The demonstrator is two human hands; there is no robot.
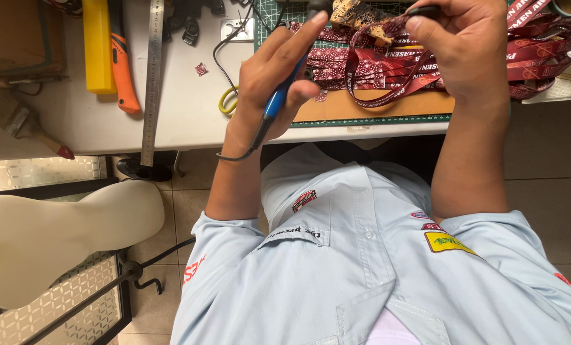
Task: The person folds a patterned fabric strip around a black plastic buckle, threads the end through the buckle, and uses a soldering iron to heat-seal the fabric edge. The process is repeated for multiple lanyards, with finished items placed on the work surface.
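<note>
My left hand grips a blue-handled corded tool like a pen, its dark tip pointing up toward the far edge of the table. A thin black cable trails from the handle past my wrist. My right hand pinches a maroon printed lanyard strap near its top, beside a scorched brown pad. The strap loops down over a brown board on a green cutting mat. A pile of the same lanyards lies to the right of that hand.
On the white table lie a steel ruler, a yellow bar, an orange-handled tool, a paintbrush and yellow-handled scissors. A cream moulded form on a black stand sits low at the left.
</note>
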